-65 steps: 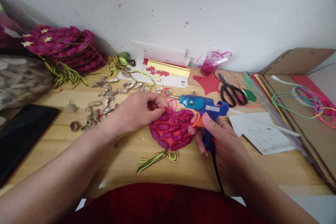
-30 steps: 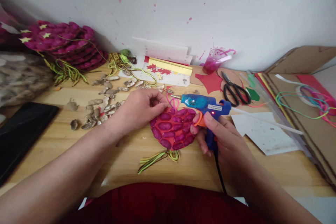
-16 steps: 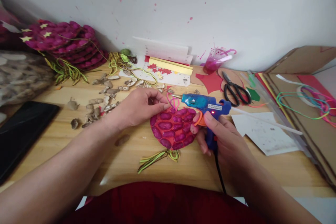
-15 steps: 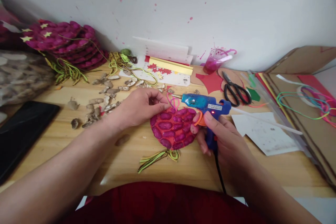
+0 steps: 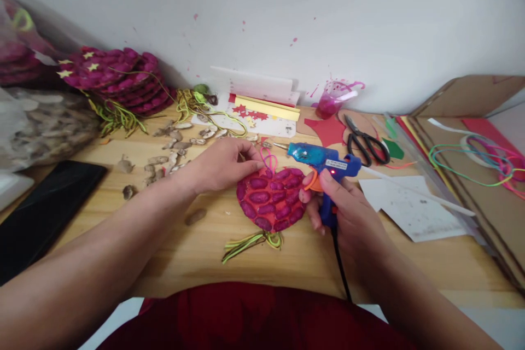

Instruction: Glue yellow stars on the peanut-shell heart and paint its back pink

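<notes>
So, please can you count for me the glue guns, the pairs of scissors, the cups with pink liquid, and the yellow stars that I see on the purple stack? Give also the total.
Glue gun: 1
Pair of scissors: 1
Cup with pink liquid: 1
Yellow stars on the purple stack: 4
Total: 7

Blue glue gun (image 5: 309, 155) with orange trigger (image 5: 314, 181), red heart (image 5: 259, 209) patterned with magenta ovals, yellow-green tassel (image 5: 246, 244)
</notes>
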A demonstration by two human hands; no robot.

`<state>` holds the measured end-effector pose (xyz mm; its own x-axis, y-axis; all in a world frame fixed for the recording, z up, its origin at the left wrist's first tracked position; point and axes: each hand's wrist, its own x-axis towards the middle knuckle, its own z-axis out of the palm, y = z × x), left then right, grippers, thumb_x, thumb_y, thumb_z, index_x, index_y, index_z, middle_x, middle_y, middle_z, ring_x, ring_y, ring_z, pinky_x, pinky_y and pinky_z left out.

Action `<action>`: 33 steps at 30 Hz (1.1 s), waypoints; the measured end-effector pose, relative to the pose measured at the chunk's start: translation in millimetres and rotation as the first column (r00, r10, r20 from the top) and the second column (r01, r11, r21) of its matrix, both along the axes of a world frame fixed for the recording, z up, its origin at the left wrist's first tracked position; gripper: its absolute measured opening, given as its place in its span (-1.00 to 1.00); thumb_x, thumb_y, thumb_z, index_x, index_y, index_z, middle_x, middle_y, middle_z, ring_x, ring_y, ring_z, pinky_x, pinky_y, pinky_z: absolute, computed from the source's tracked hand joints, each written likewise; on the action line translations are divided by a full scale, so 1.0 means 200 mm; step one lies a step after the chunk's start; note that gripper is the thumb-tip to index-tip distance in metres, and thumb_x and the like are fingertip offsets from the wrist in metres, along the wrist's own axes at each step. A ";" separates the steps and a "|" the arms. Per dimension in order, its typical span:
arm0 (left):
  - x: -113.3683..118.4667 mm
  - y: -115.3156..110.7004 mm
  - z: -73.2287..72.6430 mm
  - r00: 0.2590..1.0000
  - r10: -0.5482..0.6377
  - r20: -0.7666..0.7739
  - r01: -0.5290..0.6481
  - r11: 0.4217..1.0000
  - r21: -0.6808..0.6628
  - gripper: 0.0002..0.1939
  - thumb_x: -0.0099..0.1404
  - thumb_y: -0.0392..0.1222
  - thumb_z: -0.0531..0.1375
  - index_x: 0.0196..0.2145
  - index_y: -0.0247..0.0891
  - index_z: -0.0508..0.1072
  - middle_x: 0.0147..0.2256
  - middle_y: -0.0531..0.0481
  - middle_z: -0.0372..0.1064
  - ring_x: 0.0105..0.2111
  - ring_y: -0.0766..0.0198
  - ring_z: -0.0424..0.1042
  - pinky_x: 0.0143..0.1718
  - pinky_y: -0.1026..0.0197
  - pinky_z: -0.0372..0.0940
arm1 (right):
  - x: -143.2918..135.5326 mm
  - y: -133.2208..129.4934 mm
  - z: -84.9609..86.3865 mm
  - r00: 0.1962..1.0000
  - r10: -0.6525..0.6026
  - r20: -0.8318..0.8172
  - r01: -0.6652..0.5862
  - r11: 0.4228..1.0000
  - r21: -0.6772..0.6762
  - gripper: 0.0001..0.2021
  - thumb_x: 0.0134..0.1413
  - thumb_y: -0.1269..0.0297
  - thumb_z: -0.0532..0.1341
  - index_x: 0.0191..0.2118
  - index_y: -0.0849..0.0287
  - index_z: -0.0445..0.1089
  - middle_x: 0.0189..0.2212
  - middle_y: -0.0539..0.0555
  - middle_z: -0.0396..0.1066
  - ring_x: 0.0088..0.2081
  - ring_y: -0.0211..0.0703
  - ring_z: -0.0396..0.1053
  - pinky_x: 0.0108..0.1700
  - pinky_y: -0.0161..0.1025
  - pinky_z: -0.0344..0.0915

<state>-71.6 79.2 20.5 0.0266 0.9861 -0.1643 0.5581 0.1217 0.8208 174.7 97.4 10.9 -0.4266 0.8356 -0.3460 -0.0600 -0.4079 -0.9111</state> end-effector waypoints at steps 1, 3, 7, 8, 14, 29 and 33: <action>0.00 0.01 0.01 1.000 -0.007 -0.023 0.006 1.000 -0.012 -0.82 0.19 -0.05 0.29 -0.44 -0.20 0.56 -0.45 0.03 0.53 -0.44 0.24 0.43 -0.35 0.23 0.30 | 0.00 0.00 0.00 1.000 -0.001 -0.004 0.001 1.000 0.001 -0.60 0.14 -0.13 0.40 -0.32 0.15 0.44 -0.48 0.00 0.50 -0.68 -0.35 0.29 -0.68 -0.41 0.13; -0.01 0.03 0.03 0.997 -0.018 -0.076 0.015 0.999 -0.032 -0.81 0.17 -0.03 0.30 -0.45 -0.20 0.57 -0.48 0.04 0.51 -0.45 0.23 0.41 -0.36 0.23 0.27 | 0.00 0.00 0.00 1.000 -0.004 -0.010 0.004 1.000 0.003 -0.61 0.15 -0.11 0.40 -0.32 0.15 0.43 -0.48 0.00 0.50 -0.68 -0.36 0.29 -0.68 -0.42 0.13; -0.03 0.05 0.05 0.991 -0.041 -0.131 0.036 0.999 -0.037 -0.80 0.17 -0.02 0.30 -0.45 -0.20 0.58 -0.49 0.04 0.51 -0.45 0.22 0.41 -0.36 0.23 0.24 | 0.01 0.01 -0.01 1.000 0.006 -0.015 -0.006 1.000 0.009 -0.62 0.16 -0.10 0.40 -0.31 0.15 0.45 -0.47 0.01 0.51 -0.68 -0.34 0.30 -0.69 -0.41 0.15; -0.03 0.05 0.05 0.989 -0.049 -0.138 0.044 0.998 -0.033 -0.81 0.17 -0.03 0.30 -0.45 -0.20 0.59 -0.48 0.04 0.52 -0.45 0.22 0.41 -0.36 0.23 0.24 | 0.01 0.01 -0.01 1.000 0.007 -0.014 -0.007 1.000 0.007 -0.62 0.15 -0.10 0.39 -0.31 0.15 0.45 -0.47 0.01 0.51 -0.68 -0.34 0.30 -0.69 -0.41 0.15; -0.01 0.06 0.06 0.975 -0.086 -0.203 0.083 0.996 -0.025 -0.84 0.16 -0.07 0.29 -0.45 -0.19 0.58 -0.48 0.05 0.51 -0.45 0.22 0.40 -0.32 0.22 0.22 | 0.00 0.01 -0.02 1.000 0.020 -0.021 -0.020 1.000 0.021 -0.60 0.17 -0.14 0.37 -0.26 0.16 0.47 -0.47 -0.02 0.49 -0.68 -0.38 0.29 -0.69 -0.44 0.16; 0.01 0.05 0.06 0.947 -0.119 -0.298 0.116 0.993 -0.029 -0.80 0.24 -0.07 0.23 -0.31 -0.21 0.61 -0.35 0.02 0.58 -0.35 0.20 0.47 -0.25 0.21 0.26 | 0.01 0.01 -0.02 1.000 0.011 -0.002 -0.011 1.000 0.010 -0.62 0.15 -0.13 0.39 -0.29 0.13 0.50 -0.48 -0.01 0.50 -0.70 -0.36 0.27 -0.69 -0.40 0.13; 0.01 0.04 0.07 0.956 -0.094 -0.276 0.094 0.995 -0.012 -0.80 0.27 -0.09 0.23 -0.24 -0.22 0.61 -0.32 0.02 0.59 -0.33 0.20 0.48 -0.21 0.19 0.29 | 0.01 0.01 -0.02 1.000 0.020 -0.008 -0.020 1.000 0.014 -0.63 0.18 -0.12 0.37 -0.28 0.13 0.50 -0.47 -0.02 0.50 -0.69 -0.37 0.29 -0.69 -0.42 0.14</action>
